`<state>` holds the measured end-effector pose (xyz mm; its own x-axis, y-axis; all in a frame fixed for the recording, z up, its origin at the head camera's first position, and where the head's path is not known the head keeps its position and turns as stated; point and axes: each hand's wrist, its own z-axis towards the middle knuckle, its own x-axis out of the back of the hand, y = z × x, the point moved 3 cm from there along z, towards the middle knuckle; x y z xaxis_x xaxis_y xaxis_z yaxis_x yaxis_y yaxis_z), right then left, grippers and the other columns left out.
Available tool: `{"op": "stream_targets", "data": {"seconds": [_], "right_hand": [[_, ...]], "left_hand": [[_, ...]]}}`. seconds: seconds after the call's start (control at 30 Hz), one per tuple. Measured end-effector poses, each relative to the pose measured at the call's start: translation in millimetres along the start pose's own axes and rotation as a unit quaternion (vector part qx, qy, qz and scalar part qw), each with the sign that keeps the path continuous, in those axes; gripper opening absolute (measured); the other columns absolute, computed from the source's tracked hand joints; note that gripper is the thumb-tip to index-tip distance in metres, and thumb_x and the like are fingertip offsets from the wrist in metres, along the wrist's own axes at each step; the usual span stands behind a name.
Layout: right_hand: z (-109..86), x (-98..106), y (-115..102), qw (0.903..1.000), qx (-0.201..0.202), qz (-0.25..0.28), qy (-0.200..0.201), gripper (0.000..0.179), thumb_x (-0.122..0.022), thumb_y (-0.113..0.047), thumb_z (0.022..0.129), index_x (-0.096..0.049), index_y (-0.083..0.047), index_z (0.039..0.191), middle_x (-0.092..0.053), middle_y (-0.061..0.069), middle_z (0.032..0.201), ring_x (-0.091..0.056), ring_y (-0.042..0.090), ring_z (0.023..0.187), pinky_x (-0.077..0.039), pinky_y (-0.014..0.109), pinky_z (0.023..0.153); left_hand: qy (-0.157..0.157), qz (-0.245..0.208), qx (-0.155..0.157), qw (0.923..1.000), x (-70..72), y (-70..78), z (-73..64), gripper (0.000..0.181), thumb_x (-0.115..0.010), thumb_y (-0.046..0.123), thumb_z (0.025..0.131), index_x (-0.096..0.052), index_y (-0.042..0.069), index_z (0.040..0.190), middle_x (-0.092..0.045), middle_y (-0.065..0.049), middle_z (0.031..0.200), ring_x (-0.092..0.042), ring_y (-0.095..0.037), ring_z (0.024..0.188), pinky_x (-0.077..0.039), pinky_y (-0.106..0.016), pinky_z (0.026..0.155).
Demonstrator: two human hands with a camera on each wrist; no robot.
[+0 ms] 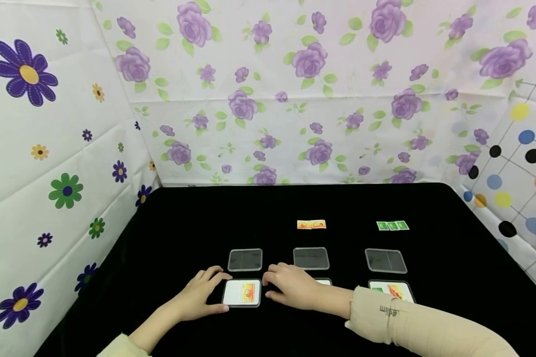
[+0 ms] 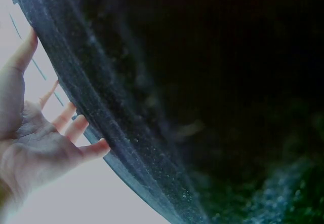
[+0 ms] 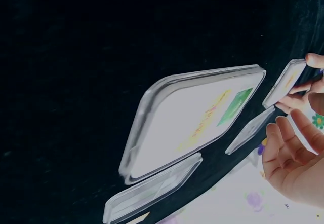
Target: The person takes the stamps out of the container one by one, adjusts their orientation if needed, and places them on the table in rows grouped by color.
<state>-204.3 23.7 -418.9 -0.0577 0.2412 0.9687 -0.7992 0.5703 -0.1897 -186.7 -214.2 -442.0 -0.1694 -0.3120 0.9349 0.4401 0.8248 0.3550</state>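
Observation:
My left hand (image 1: 201, 295) lies at the left side of a clear-edged case (image 1: 230, 293), its thumb by the lower corner and index finger by the upper one. Inside are a white card and an orange-yellow stamp (image 1: 248, 292). In the left wrist view the left hand (image 2: 45, 133) has its fingers spread. My right hand (image 1: 290, 285), fingers loosely bent, is just right of this case and partly covers the middle case (image 1: 324, 281). The right wrist view shows that case (image 3: 167, 133) with a yellow and a green stamp, beside the right hand (image 3: 296, 158), which holds nothing.
Three clear lids (image 1: 245, 260), (image 1: 311, 258), (image 1: 386, 261) lie in a row behind the cases. The right case (image 1: 386, 285) is partly behind the right sleeve. Farther back on the black cloth (image 1: 196, 213) lie orange stamps (image 1: 311, 224) and green stamps (image 1: 392, 226).

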Motion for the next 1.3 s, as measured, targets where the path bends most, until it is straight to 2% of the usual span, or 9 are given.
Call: {"op": "stream_targets", "data": {"seconds": [0.3, 0.47, 0.8, 1.1, 1.3], "right_hand": [[13.6, -6, -10, 1.0000, 0.003, -0.009, 0.001, 0.020, -0.068, -0.028, 0.086, -0.066, -0.015, 0.102, -0.064, -0.004, 0.097, -0.058, 0.007, 0.084, -0.048, 0.018, 0.069], [22.7, -7, -14, 0.9998, -0.005, -0.014, 0.010, 0.028, -0.070, -0.030, 0.085, -0.065, -0.013, 0.106, -0.062, -0.001, 0.100, -0.054, 0.007, 0.082, -0.046, 0.015, 0.066], [31.1, -15, -22, 0.9988, -0.039, -0.009, -0.028, 0.042, -0.071, -0.041, 0.081, -0.063, -0.011, 0.110, -0.054, -0.003, 0.093, -0.044, 0.005, 0.075, -0.038, 0.015, 0.057], [37.1, -22, -22, 0.9978, -0.056, -0.013, -0.034, 0.040, -0.073, -0.042, 0.078, -0.063, -0.013, 0.104, -0.055, -0.003, 0.091, -0.048, 0.007, 0.075, -0.040, 0.017, 0.056], [39.9, -25, -20, 0.9967, -0.068, -0.016, -0.042, 0.041, -0.074, -0.041, 0.078, -0.064, -0.012, 0.106, -0.056, -0.003, 0.091, -0.049, 0.008, 0.075, -0.041, 0.018, 0.057]], "left_hand": [[-0.005, -0.003, 0.008, 0.9999, 1.3, 0.5, -1.1, 0.065, -0.073, 0.044, 0.077, -0.049, 0.014, 0.130, -0.042, -0.020, 0.137, -0.046, -0.039, 0.115, -0.041, -0.062, 0.091], [-0.014, -0.004, 0.010, 0.9998, 4.0, 0.5, 1.0, 0.066, -0.072, 0.046, 0.077, -0.048, 0.013, 0.130, -0.041, -0.021, 0.138, -0.045, -0.041, 0.117, -0.041, -0.063, 0.091], [-0.008, -0.001, 0.001, 1.0000, 2.2, 0.9, -1.9, 0.067, -0.072, 0.045, 0.077, -0.048, 0.013, 0.131, -0.041, -0.022, 0.137, -0.046, -0.043, 0.116, -0.041, -0.066, 0.088], [-0.008, -0.004, 0.003, 1.0000, 1.5, 1.0, -2.0, 0.065, -0.072, 0.045, 0.078, -0.048, 0.014, 0.130, -0.041, -0.021, 0.137, -0.046, -0.043, 0.116, -0.040, -0.066, 0.089], [-0.009, -0.004, 0.001, 1.0000, 3.0, 2.3, -2.9, 0.067, -0.072, 0.046, 0.077, -0.048, 0.013, 0.130, -0.041, -0.022, 0.137, -0.046, -0.044, 0.116, -0.040, -0.067, 0.089]]}}
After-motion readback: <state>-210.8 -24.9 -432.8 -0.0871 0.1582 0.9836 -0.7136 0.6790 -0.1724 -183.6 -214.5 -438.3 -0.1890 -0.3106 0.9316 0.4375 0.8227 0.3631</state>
